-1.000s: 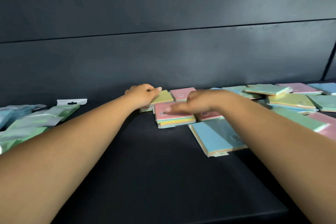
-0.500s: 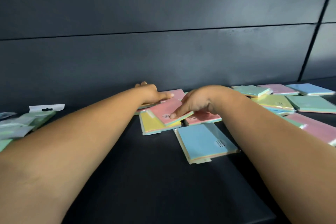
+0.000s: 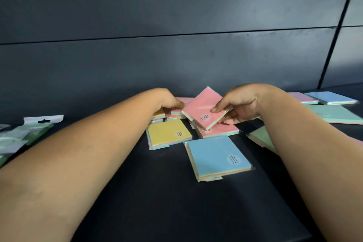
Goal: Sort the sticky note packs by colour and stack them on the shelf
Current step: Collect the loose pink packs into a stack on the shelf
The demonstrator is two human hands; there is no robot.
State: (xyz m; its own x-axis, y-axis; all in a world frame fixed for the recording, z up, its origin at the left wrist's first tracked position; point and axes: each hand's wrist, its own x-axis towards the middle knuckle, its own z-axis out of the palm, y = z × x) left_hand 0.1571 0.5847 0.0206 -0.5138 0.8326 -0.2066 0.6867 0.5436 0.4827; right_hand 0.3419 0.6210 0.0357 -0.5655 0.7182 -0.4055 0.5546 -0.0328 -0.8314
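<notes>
- No text legible anywhere in view.
- Pink-topped sticky note pack in clear wrap point(image 3: 204, 109), at 12 o'clock, tilted: round white sticker, print too small to read.
- Yellow-topped wrapped pack point(image 3: 169, 133), at 11 o'clock: small white sticker, dark marks, unreadable.
- Blue-topped wrapped pack point(image 3: 218, 157), at 1 o'clock: round white sticker, several dark lines, unreadable.

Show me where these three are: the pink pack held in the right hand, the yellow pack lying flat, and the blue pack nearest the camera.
pink pack point(image 3: 203, 109), head view, middle of its top face.
yellow pack point(image 3: 168, 132), head view, centre of its top face.
blue pack point(image 3: 217, 156), head view, centre of its top face.
</notes>
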